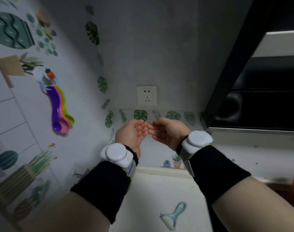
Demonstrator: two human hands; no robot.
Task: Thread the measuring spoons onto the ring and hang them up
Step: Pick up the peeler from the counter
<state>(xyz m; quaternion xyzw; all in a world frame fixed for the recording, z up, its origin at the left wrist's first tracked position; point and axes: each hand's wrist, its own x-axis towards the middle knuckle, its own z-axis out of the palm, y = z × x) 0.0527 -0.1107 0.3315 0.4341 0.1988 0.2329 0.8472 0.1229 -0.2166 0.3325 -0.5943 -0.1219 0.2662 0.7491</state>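
A bunch of coloured measuring spoons [60,108], purple in front with pink, orange and green behind, hangs on the left wall. A pale ring [43,85] joins them to a round white wall hook [42,74] with a small carrot decoration. My left hand [132,134] and my right hand [166,133] are raised side by side in the middle of the view, well to the right of the spoons. Both palms face each other with fingers loosely apart, fingertips almost touching. Neither hand holds anything.
A white wall socket [147,95] sits on the grey back wall above my hands. A light blue peeler [174,215] lies on the white counter [159,190] below. A dark cabinet and appliance [253,97] fill the right side. Plant stickers cover the left tiled wall.
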